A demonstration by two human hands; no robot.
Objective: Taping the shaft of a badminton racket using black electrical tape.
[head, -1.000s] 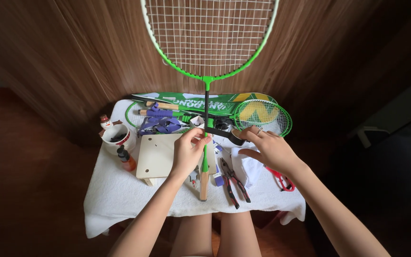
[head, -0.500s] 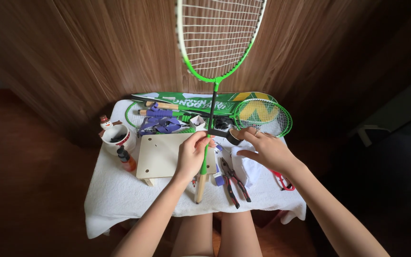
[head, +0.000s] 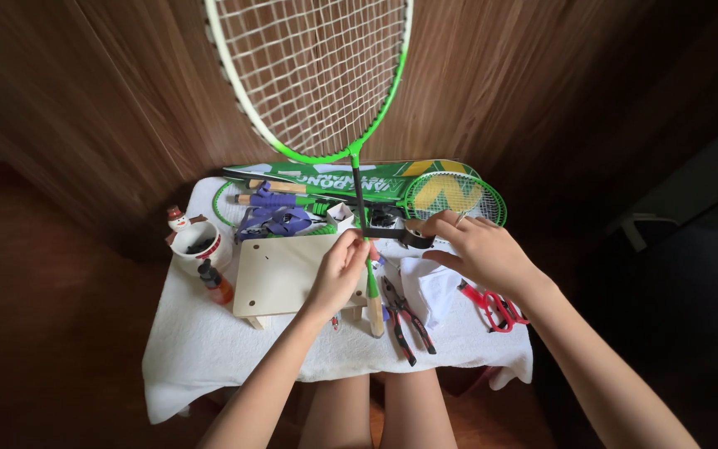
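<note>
Left hand (head: 338,270) was clamped on the racket (head: 361,208) at the shaft-handle joint, centre frame, holding it upright over the bench (head: 209,366). Right hand (head: 475,249) pinched a black tape strip (head: 396,235) drawn against the shaft. Wrapping step, I judged; next needed steady tension. Pliers (head: 405,316) lay nearby.

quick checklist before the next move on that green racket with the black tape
1. Left hand grips the green racket at the shaft: ok.
2. Racket upright, wooden butt end on the white cloth: ok.
3. Right hand holds the black tape roll: ok.
4. Black strip runs taut from roll to shaft: ok.
5. Tape stuck firmly to the shaft: cannot tell.
6. Pliers and red scissors lie apart from both hands: ok.
</note>
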